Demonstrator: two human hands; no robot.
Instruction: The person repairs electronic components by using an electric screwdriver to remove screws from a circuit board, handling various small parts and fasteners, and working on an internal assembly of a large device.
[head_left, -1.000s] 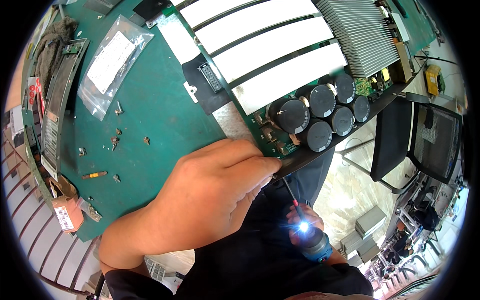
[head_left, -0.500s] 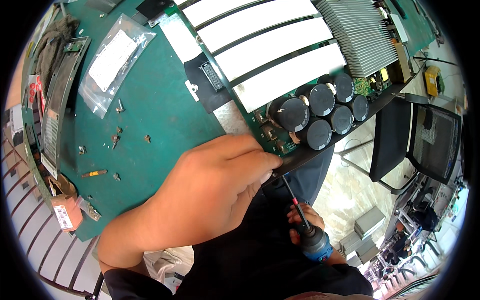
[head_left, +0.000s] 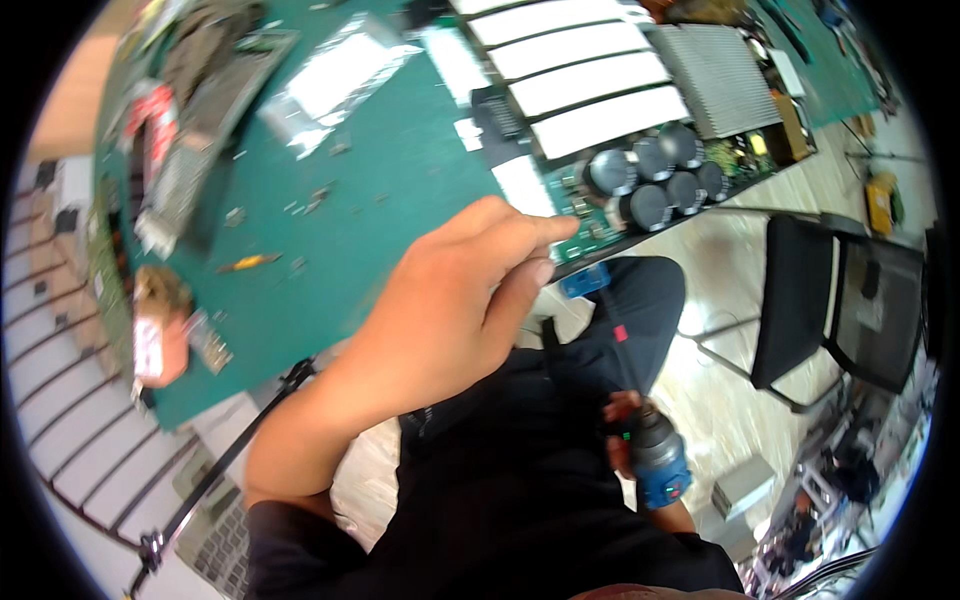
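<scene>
My left hand [head_left: 475,285] is over the near left corner of an electronic unit, its index finger stretched out by the green circuit board [head_left: 592,238]. The thumb is apart from that finger, and I see nothing between them. Low on the right, my right hand [head_left: 620,435] grips a blue cordless screwdriver [head_left: 662,475]. Its long bit, with a red band, points up toward the unit's edge, apart from it. Black round capacitors [head_left: 648,207] stand in a cluster on the board, beside white panels [head_left: 598,120] and a finned heat sink [head_left: 715,85].
On the green table [head_left: 400,150] lie a clear plastic bag [head_left: 340,75], scattered screws [head_left: 318,198] and a small yellow-handled tool [head_left: 248,263]. A cardboard box [head_left: 160,335] sits at the left edge. To the right stands a black chair [head_left: 800,305].
The screwdriver has drawn back from the unit's edge, downward. My left hand has lifted its fingers off the corner and straightened the index finger. The whole view has shifted.
</scene>
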